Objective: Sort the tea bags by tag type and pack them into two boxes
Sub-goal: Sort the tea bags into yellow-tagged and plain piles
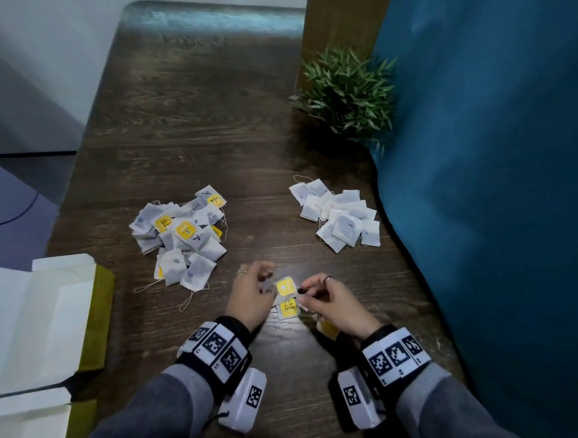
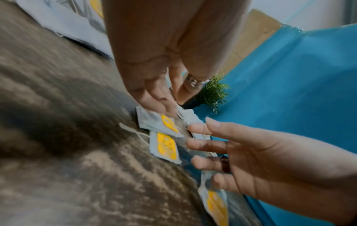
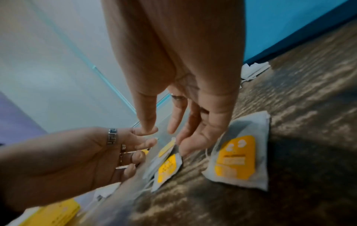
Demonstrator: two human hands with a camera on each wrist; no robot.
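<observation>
Near the table's front edge, my left hand [image 1: 270,286] pinches the left edge of a tea bag with a yellow tag [image 1: 285,287] [image 2: 154,120]. My right hand [image 1: 300,295] [image 3: 164,130] faces it with straight fingers that touch the bag's right side and hold nothing. A second yellow-tagged bag [image 1: 288,309] [image 3: 166,168] lies flat just below the first. A third one [image 3: 237,156] lies under my right wrist. A mixed pile [image 1: 180,235] of yellow-tagged and plain bags sits to the left. A pile of plain white bags [image 1: 340,213] sits to the right.
Two open white boxes with yellow-green sides [image 1: 45,319] [image 1: 29,421] lie at the table's left front edge. A potted plant [image 1: 345,95] stands at the back right. A blue cloth [image 1: 492,179] runs along the right side of the dark wooden table [image 1: 196,123].
</observation>
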